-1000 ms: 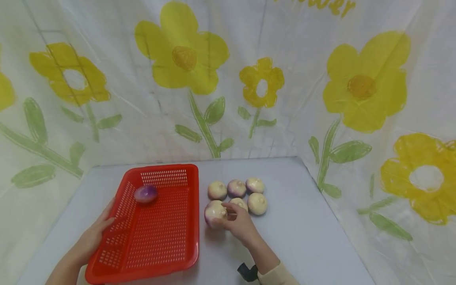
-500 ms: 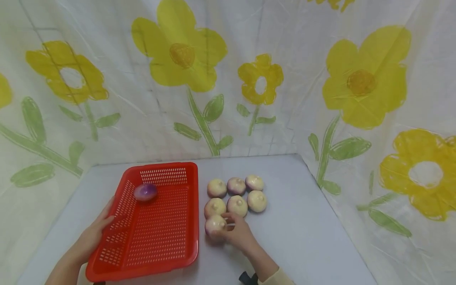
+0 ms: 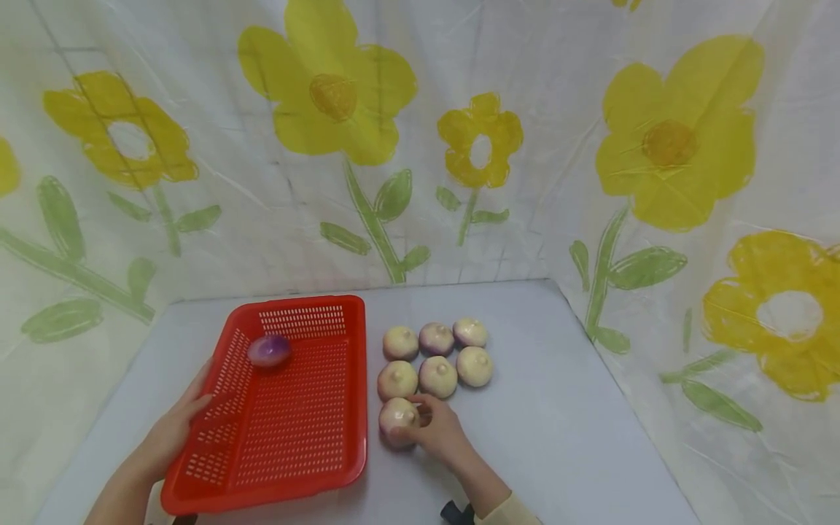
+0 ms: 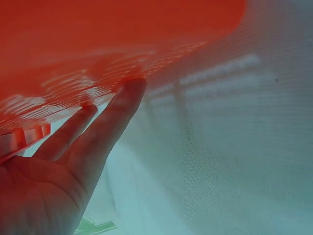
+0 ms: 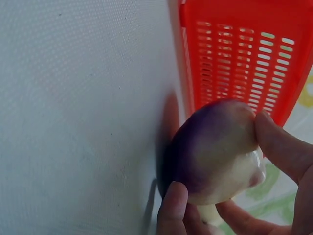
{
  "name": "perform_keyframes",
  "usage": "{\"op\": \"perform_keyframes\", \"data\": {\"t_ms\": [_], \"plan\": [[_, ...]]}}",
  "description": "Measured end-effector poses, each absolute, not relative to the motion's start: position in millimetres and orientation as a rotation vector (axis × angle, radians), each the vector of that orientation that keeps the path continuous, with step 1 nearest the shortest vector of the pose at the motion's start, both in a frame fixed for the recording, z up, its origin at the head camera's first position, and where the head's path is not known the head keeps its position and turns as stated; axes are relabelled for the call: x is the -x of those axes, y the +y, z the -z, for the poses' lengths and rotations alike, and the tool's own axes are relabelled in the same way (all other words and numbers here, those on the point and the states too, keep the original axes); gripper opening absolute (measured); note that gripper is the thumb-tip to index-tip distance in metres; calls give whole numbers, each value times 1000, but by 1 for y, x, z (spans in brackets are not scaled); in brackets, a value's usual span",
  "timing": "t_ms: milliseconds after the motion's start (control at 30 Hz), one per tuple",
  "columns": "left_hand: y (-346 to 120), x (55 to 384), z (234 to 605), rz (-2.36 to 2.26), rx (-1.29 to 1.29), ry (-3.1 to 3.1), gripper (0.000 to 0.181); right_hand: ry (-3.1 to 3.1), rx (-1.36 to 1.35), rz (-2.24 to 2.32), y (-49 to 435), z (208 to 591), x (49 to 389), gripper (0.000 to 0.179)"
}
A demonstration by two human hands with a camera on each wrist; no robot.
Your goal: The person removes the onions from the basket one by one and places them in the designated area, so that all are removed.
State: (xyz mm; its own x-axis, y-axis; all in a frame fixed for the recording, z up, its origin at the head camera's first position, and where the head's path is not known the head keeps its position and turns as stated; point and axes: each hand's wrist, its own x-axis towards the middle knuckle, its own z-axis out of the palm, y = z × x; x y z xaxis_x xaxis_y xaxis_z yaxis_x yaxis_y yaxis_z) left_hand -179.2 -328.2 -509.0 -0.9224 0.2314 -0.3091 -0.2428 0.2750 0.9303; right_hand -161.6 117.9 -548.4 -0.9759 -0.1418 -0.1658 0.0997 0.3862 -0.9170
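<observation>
My left hand [image 3: 172, 432] holds the red plastic basket [image 3: 298, 419] by its left side, thumb at the rim; in the left wrist view, extended fingers [image 4: 105, 129] reach under its slotted wall. One purple-and-white turnip [image 3: 270, 351] lies inside near the back left. Right of the basket, my right hand [image 3: 441, 430] pinches a cream turnip with a purple underside [image 3: 397, 421] between thumb and fingers. The right wrist view shows this turnip [image 5: 215, 152] close against the white tabletop, its nub toward the palm.
Several similar turnips stand in two rows behind the held one, including a front-left turnip [image 3: 397, 380] and a back-right turnip [image 3: 470, 332]. The white table [image 3: 558, 423] ends at a curtain [image 3: 538, 248] printed with yellow flowers.
My right hand has brought the gripped turnip toward the table's front edge, below the front-left one, which has come into view. The left hand and basket have stayed nearly still.
</observation>
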Motion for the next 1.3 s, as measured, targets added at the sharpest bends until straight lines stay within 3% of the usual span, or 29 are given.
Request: {"op": "perform_keyframes", "data": {"t_ms": [1300], "plan": [[-328,179,508,-1629,-11,2244,61,2453,85,1626,120,553,159,70]]}}
